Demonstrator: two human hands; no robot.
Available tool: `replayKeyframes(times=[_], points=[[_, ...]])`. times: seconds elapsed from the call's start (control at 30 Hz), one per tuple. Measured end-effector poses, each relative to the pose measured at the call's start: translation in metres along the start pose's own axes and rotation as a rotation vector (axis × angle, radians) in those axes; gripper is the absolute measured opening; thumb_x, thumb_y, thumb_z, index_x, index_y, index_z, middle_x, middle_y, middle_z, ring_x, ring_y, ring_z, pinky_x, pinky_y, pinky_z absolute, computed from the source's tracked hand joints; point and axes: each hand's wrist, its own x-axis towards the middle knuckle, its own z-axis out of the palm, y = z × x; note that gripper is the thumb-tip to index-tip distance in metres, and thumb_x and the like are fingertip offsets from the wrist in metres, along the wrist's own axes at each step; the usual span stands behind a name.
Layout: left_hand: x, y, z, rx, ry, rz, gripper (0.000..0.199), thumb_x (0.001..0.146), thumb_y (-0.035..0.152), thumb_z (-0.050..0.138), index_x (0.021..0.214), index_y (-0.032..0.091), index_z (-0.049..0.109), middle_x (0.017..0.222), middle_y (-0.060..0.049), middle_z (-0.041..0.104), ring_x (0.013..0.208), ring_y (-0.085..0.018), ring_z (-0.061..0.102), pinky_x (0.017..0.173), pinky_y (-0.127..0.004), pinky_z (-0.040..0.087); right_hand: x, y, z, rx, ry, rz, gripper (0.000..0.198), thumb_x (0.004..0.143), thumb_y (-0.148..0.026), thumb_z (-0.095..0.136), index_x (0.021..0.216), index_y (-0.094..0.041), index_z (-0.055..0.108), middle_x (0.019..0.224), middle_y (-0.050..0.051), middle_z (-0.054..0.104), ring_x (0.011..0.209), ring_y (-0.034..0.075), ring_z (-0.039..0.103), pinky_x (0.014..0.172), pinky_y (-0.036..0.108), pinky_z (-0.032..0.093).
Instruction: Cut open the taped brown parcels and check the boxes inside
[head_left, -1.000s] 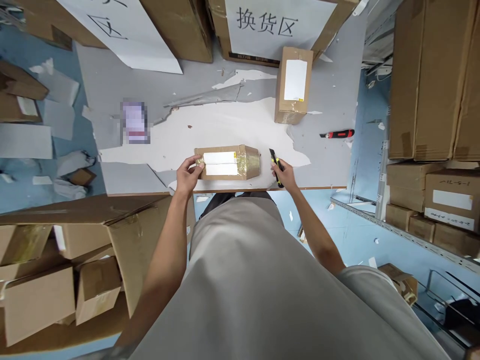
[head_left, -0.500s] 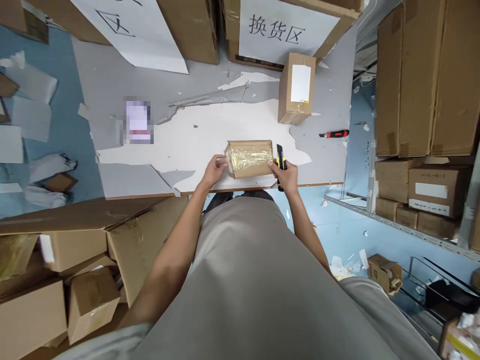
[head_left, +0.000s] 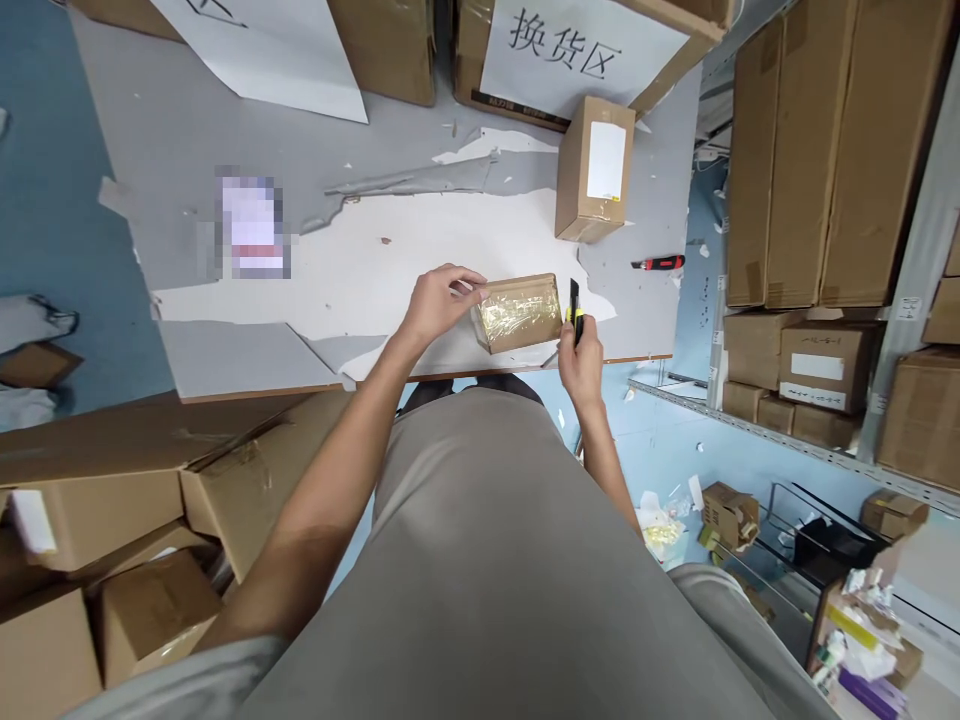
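Note:
A small cardboard box (head_left: pixel 521 312) with shiny clear tape across its top is near the table's front edge, turned slightly askew. My left hand (head_left: pixel 442 305) has its thumb and fingertips at the box's upper left corner, closed on that edge. In my right hand (head_left: pixel 581 362) is a black and yellow utility knife (head_left: pixel 575 297), its dark tip pointing away from me. The fingers wrap the knife's handle, and the thumb side of this hand is close against the box's lower right corner.
A taller carton (head_left: pixel 574 180) with a white label stands behind the box. A red and black utility knife (head_left: pixel 660 263) lies at the right of the table (head_left: pixel 247 360). Large cartons with paper signs (head_left: pixel 577 55) line the back. An open carton (head_left: pixel 247 480) of boxes is at left, shelving at right.
The small box has shifted right and turned slightly. My left hand has moved from its left side to its upper left corner. My right hand, still with the knife, has moved slightly right.

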Motion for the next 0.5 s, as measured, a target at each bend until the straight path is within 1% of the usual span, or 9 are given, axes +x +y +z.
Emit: replayKeyframes(times=[0.07,0.1,0.17,0.2,0.27,0.3,0.4,0.5], points=[[0.006,-0.001,0.001,-0.005,-0.018,-0.018,0.031,0.086,0.045,0.092,0.106,0.022,0.09,0.113,-0.008,0.086,0.091,-0.023,0.078,0.094,-0.039,0.066,-0.013,-0.014,0.005,0.046,-0.133,-0.012,0.039,0.119,-0.054,0.044,0.123,-0.024,0.068,0.097,0.007,0.08,0.083,0.024,0.073,0.084,0.033,0.057],[0.009,-0.002,0.002,-0.013,-0.022,-0.028,0.03,0.084,0.044,0.094,0.105,0.022,0.091,0.11,-0.008,0.087,0.09,-0.023,0.078,0.094,-0.039,0.065,-0.019,-0.021,0.008,0.067,-0.213,-0.022,0.038,0.119,-0.054,0.046,0.126,-0.024,0.069,0.097,0.005,0.082,0.08,0.023,0.074,0.084,0.033,0.058],[0.013,-0.007,0.001,-0.034,-0.023,-0.035,0.027,0.082,0.041,0.097,0.102,0.023,0.092,0.105,-0.007,0.087,0.089,-0.024,0.079,0.095,-0.04,0.065,-0.027,-0.037,0.016,0.072,-0.343,-0.026,0.038,0.118,-0.05,0.052,0.14,-0.025,0.071,0.101,0.004,0.085,0.077,0.022,0.076,0.088,0.032,0.06],[0.015,-0.009,0.001,-0.045,-0.021,-0.032,0.025,0.082,0.039,0.097,0.101,0.023,0.093,0.103,-0.007,0.087,0.089,-0.025,0.079,0.095,-0.04,0.065,-0.029,-0.045,0.02,0.053,-0.381,-0.017,0.041,0.118,-0.047,0.055,0.15,-0.026,0.069,0.103,0.003,0.086,0.078,0.022,0.078,0.091,0.033,0.06],[0.017,-0.012,0.0,-0.066,-0.017,-0.019,0.021,0.081,0.035,0.097,0.098,0.023,0.093,0.1,-0.007,0.086,0.09,-0.026,0.08,0.095,-0.041,0.065,-0.031,-0.058,0.027,-0.006,-0.407,0.012,0.05,0.118,-0.04,0.056,0.167,-0.027,0.062,0.108,0.004,0.088,0.083,0.023,0.082,0.096,0.034,0.061],[0.017,-0.012,-0.001,-0.074,-0.017,-0.012,0.02,0.081,0.034,0.097,0.097,0.023,0.094,0.099,-0.006,0.086,0.091,-0.027,0.08,0.095,-0.042,0.066,-0.031,-0.063,0.03,-0.034,-0.412,0.02,0.054,0.118,-0.037,0.056,0.171,-0.027,0.058,0.11,0.005,0.089,0.087,0.025,0.084,0.098,0.035,0.061],[0.019,-0.014,-0.001,-0.089,-0.023,0.005,0.019,0.082,0.034,0.097,0.097,0.024,0.094,0.097,-0.006,0.086,0.089,-0.026,0.08,0.095,-0.042,0.066,-0.029,-0.073,0.033,-0.085,-0.424,0.025,0.058,0.119,-0.032,0.056,0.176,-0.023,0.055,0.114,0.008,0.089,0.1,0.028,0.086,0.103,0.036,0.06],[0.019,-0.016,0.001,-0.076,-0.022,0.012,0.021,0.082,0.038,0.097,0.098,0.024,0.094,0.099,-0.005,0.086,0.087,-0.025,0.08,0.094,-0.041,0.066,-0.027,-0.079,0.032,-0.142,-0.418,0.008,0.057,0.119,-0.03,0.057,0.175,-0.022,0.056,0.123,0.011,0.089,0.116,0.03,0.085,0.108,0.037,0.059]])
